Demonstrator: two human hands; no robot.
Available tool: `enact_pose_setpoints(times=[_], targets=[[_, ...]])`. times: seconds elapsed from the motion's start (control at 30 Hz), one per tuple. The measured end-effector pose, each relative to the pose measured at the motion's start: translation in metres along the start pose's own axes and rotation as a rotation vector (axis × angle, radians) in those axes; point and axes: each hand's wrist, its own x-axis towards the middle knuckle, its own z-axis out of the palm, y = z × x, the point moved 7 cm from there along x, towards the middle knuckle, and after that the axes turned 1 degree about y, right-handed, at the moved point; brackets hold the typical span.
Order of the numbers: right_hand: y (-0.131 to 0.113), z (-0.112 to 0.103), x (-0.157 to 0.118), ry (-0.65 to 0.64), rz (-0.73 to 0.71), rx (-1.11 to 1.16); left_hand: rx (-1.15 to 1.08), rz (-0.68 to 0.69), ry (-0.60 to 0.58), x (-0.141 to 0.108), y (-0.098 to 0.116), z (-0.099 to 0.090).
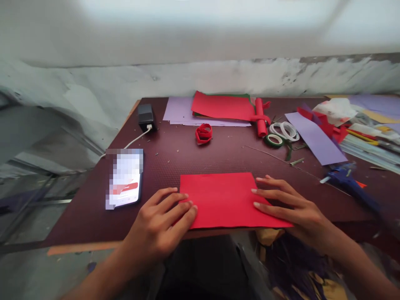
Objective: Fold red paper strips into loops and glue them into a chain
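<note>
A flat sheet of red paper (pixel 221 200) lies at the front edge of the dark red table. My left hand (pixel 165 218) rests on its left edge, fingers stretched out over the corner. On the opposite side, the spread fingers of my right hand (pixel 290 206) lie across the right edge of the sheet. Both hands look open, touching the paper from above. Beyond the sheet sits a small coil of red paper strip (pixel 203 134).
At left are a smartphone (pixel 126 179) and a black charger (pixel 146 116) with a white cable. Stacked red sheets (pixel 223 106) lie at the back, beside a red paper roll (pixel 260 118). Green tape (pixel 273 141), a purple strip (pixel 315 137) and a blue glue gun (pixel 351 183) are at right.
</note>
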Motion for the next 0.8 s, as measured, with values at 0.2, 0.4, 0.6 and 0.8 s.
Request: enact_pose_setpoints(times=[0.2,0.4,0.6,0.8], targets=[[0.013,0.010,-0.003,-0.093,0.042,-0.096,-0.011,-0.050,-0.044,-0.006,-0.002,-0.004],[0.007,0.004,-0.005,-0.064,0.178,-0.030,-0.141,-0.210,0.002,-0.013,-0.015,-0.006],[0.013,0.002,0.006,0.098,0.453,0.004,-0.110,-0.517,0.047,-0.024,-0.030,-0.003],[0.016,0.003,0.031,0.195,0.576,0.028,-0.074,-0.655,0.042,-0.023,-0.036,-0.001]])
